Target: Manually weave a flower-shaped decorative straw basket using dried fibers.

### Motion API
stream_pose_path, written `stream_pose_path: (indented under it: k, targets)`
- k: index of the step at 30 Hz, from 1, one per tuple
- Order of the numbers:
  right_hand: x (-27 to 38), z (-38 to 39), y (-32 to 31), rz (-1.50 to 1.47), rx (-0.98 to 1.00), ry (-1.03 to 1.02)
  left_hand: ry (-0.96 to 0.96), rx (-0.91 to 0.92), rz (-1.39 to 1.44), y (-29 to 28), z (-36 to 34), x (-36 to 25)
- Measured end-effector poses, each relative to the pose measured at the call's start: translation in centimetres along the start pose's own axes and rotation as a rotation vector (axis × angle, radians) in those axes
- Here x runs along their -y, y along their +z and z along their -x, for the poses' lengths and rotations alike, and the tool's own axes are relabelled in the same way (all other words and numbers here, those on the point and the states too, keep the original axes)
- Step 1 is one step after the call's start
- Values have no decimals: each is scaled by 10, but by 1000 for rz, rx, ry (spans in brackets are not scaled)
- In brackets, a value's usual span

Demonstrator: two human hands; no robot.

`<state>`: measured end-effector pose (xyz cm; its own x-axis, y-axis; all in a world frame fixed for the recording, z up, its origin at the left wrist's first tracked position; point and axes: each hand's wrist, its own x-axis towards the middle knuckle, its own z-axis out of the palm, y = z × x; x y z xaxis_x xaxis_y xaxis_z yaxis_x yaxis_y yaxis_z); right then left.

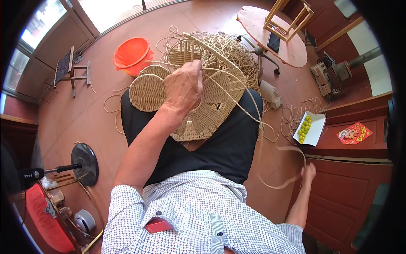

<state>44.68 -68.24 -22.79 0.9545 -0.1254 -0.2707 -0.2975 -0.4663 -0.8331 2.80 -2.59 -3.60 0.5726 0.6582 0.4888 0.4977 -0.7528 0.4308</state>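
Observation:
Across my lap rests a woven straw-coloured basketwork piece (pixel 195 129) with rounded, petal-like panels and a rope-wrapped rim. My left hand (pixel 185 84) is closed over its middle, fingertips pinching a straw cord (pixel 226 73) there; the exact grip is partly hidden. Far out to the right, my right hand (pixel 309 172) is closed on the cord, which is drawn out in a loose loop and smeared by motion. Beyond the woven piece lies a tangled heap of the same cord (pixel 237 53).
An orange bucket (pixel 132 55) stands left of the weaving. At the far right is a round table (pixel 292 53) with a small wooden frame. Yellow-green fruit (pixel 304 128) sits in a white tray by a red cabinet (pixel 338 199). A fan-like black disc (pixel 84 164) is at left.

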Motion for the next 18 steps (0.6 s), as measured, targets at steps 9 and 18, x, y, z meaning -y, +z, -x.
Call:
stream_pose_path:
  k: [9, 18]
  targets:
    - [291, 325, 296, 282, 486, -1394, -10, 8, 25, 6, 0, 4]
    - [262, 273, 296, 258, 567, -1184, -31, -21, 47, 3, 5, 2]
